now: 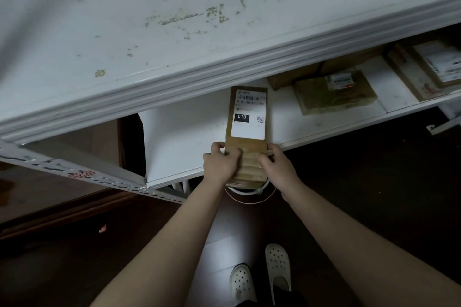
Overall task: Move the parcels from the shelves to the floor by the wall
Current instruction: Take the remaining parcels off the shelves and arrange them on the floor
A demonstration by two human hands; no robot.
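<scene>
Head view, looking down: you are standing in white clogs [259, 274] on a dark floor [374, 182], facing a white metal rack. The upper shelf [174, 20] is filling the top of the frame, its paint showing stains and chips. The lower shelf [179, 142] is showing beneath its front lip, and a perforated post [99, 177] is meeting it at its near left corner.

Toward the right end of the lower shelf a flat brown parcel [334, 93] is lying back from the front edge, with another box [294, 77] just behind it. Two labelled boxes [429, 65] are sitting at the far right. The left stretch of the lower shelf is showing bare white board. The floor is lying open in front of the rack, apart from a white cable loop [249, 194] under your hands.

The long brown parcel [245, 132], labelled 010, is crossing the front edge of the lower shelf, its near end overhanging toward you. Whether its far end is resting on the board cannot be told.

Your left hand [219, 164] and right hand [277, 167] are both gripping that near end, one on each side, fingers curling over its top face.
</scene>
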